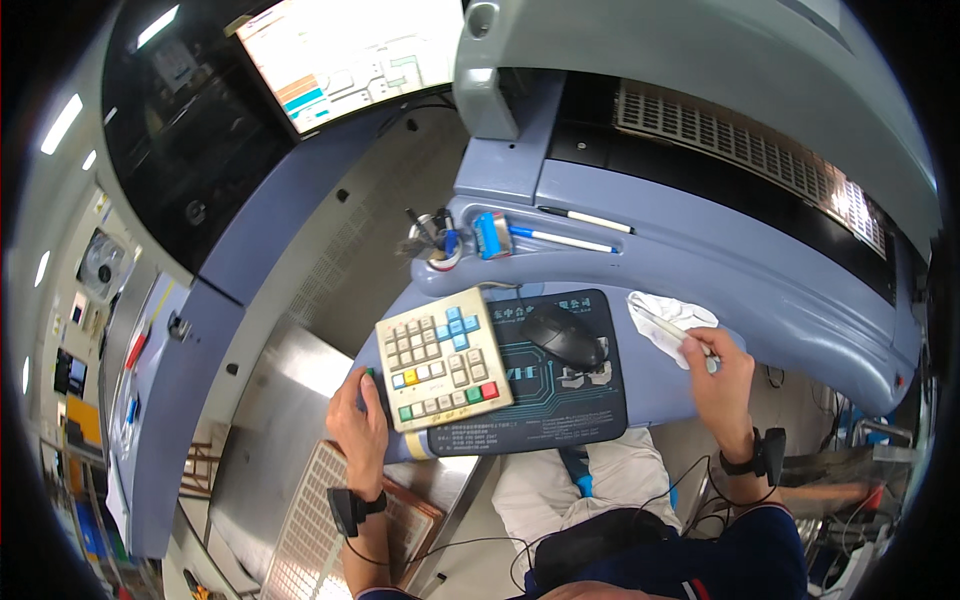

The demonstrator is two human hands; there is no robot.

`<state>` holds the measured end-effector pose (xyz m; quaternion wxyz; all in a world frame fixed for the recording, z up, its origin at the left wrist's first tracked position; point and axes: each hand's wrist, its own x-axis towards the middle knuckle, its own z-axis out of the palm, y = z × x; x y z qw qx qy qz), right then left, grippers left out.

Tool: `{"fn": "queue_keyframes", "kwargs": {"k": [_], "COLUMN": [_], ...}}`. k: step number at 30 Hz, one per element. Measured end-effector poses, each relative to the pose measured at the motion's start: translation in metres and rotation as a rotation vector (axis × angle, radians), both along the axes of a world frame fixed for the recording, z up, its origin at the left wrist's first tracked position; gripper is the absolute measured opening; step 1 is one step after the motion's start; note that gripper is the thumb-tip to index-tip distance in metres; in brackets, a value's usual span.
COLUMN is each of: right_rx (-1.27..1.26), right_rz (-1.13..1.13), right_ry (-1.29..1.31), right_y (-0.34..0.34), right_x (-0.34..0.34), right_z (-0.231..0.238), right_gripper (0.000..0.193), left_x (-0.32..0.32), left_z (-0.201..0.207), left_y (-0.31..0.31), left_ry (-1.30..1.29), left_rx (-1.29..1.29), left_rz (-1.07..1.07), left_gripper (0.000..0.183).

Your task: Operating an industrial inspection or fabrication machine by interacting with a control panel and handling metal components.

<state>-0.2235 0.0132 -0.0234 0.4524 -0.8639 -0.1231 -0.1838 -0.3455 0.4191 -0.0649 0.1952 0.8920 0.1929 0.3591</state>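
Note:
My right hand (722, 372) is closed on a white pen (664, 323), which slants over a crumpled white cloth or glove (650, 337) on the blue-grey desk. At the left edge of the desk, my left hand (358, 418) has its fingers curled beside a cream keypad (440, 362). A small green spot shows at those fingertips; what they grip is hidden. The keypad has grey, blue, red and green keys and overlaps a dark mouse pad (570, 425). On that pad rests a black computer mouse (563, 338), untouched by either hand.
Behind the pad, a moulded ledge holds a pen cup (440, 250), a blue box (491, 236), a blue-capped marker (570, 239) and a black-capped marker (590, 219). A lit monitor (350, 60) stands at far left. A perforated panel (740, 145) lies inside the machine.

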Motion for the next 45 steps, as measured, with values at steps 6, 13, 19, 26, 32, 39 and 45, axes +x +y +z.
{"fn": "queue_keyframes", "kwargs": {"k": [6, 13, 19, 26, 32, 39, 45], "right_rx": [0.674, 0.673, 0.654, 0.544, 0.638, 0.7, 0.91], "right_rz": [0.492, 0.997, 1.219, 0.877, 0.893, 1.111, 0.875], "right_ry": [0.721, 1.124, 1.209, 0.602, 0.839, 1.192, 0.96], "right_y": [0.017, 0.045, 0.024, 0.009, -0.003, -0.023, -0.007], "right_x": [-0.048, -0.087, -0.078, -0.077, -0.053, -0.023, -0.048], "right_z": [0.006, -0.006, -0.017, -0.02, -0.03, -0.019, -0.019], "right_gripper": [0.019, 0.031, 0.037, 0.026, 0.03, 0.028, 0.02], "left_x": [-0.035, -0.045, -0.054, -0.038, -0.007, 0.021, 0.006], "left_z": [0.056, 0.036, 0.027, 0.015, 0.012, 0.022, 0.028], "left_y": [-0.088, -0.182, -0.198, -0.223, -0.242, -0.253, -0.251], "left_ry": [-0.011, -0.109, -0.256, -0.257, -0.211, -0.258, -0.241], "left_rx": [-0.272, -1.171, -1.192, -1.073, -1.205, -1.186, -1.192], "left_rz": [-0.452, -0.622, -0.704, -0.428, -0.518, -0.626, -0.641], "left_gripper": [0.023, 0.043, 0.032, 0.039, 0.032, 0.035, 0.039]}}
